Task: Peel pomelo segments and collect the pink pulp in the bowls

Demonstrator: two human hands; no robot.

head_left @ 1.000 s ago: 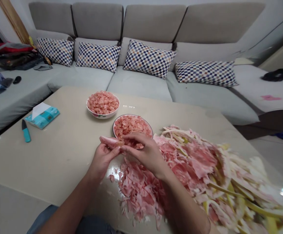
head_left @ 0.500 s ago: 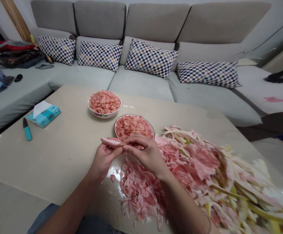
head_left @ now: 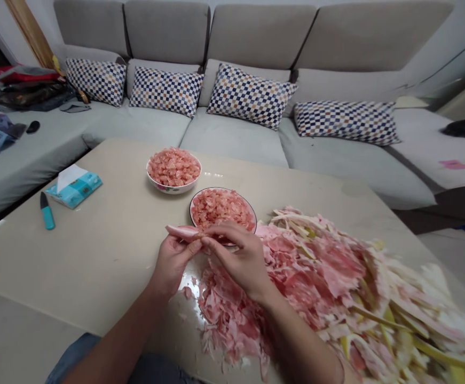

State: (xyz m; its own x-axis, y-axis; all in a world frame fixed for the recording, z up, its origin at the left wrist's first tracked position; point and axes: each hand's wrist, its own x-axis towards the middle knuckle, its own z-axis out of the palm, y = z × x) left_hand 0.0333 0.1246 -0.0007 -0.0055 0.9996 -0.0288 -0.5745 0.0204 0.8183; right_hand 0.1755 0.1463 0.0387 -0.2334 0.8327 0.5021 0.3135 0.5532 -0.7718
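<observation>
- L hand (head_left: 172, 258): half-curled, thumb opp. fingers, w/ pink pomelo segment (head_left: 184, 232) held btwn; prob. cradled thus for steady support, leaving near end exposed to R.
- R hand (head_left: 244, 256): thumb & index nearly closed in pinch at segment's R end; grip prob. kept fine for thin, soft material. Exact scrap btwn tips too small to tell.
- Pomelo segment: aloft, just beside L front of dark-rimmed plate (head_left: 191, 212); closeness prob. for short reach.
- Plate: loose pomelo flesh (head_left: 222, 207), heaped; partly behind R hand.
- Floral bowl (head_left: 174, 189), white: flesh piled above rim; beyond plate, to L, apart.
- Membrane scraps (head_left: 232, 314): loose pile under & beside R forearm; peel strips (head_left: 400, 330) farther R, prob. kept off plate side as waste.
- Paring knife (head_left: 48, 216), teal handle: far L, beside tissue pack (head_left: 76, 189); handle twd. person, prob. for easy pickup.
- Backdrop: table (head_left: 116, 229), grey sofa (head_left: 232, 136), checked cushions (head_left: 250, 96).
</observation>
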